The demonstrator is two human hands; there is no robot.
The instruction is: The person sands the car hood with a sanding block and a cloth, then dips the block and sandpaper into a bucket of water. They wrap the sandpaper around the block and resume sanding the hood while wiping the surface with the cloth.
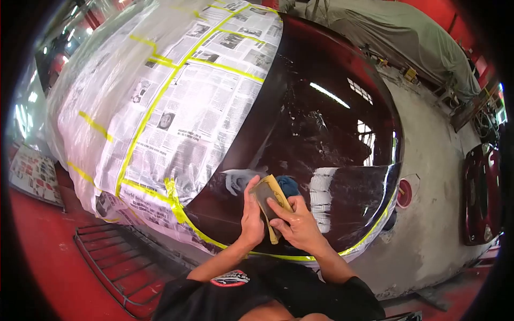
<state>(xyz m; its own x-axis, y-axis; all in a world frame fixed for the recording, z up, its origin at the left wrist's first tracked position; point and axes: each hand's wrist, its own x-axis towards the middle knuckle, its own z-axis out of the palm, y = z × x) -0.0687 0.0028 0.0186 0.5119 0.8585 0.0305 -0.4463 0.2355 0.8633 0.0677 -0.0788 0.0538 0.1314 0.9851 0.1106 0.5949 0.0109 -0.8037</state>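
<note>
My left hand (250, 214) presses along the left edge of a piece of sandpaper (266, 199), which has a grey face and a yellow back. From the other side my right hand (299, 222) grips it, fingers lying across the grey face. Both hands are closed on the sandpaper, above a glossy dark maroon car panel (305, 128). Just beyond the hands a bunched blue cloth (288, 185) rests on the panel, partly hidden by the sandpaper. A whitish smear (238, 181) marks the surface left of it.
Newspaper (187, 117) and clear plastic sheeting (85, 80), joined by yellow tape (147, 123), cover the left part. A red bucket (405, 193) stands right, near another maroon panel (478, 192). A metal rack (118, 262) lies lower left. Behind sits a cloth-covered vehicle (396, 32).
</note>
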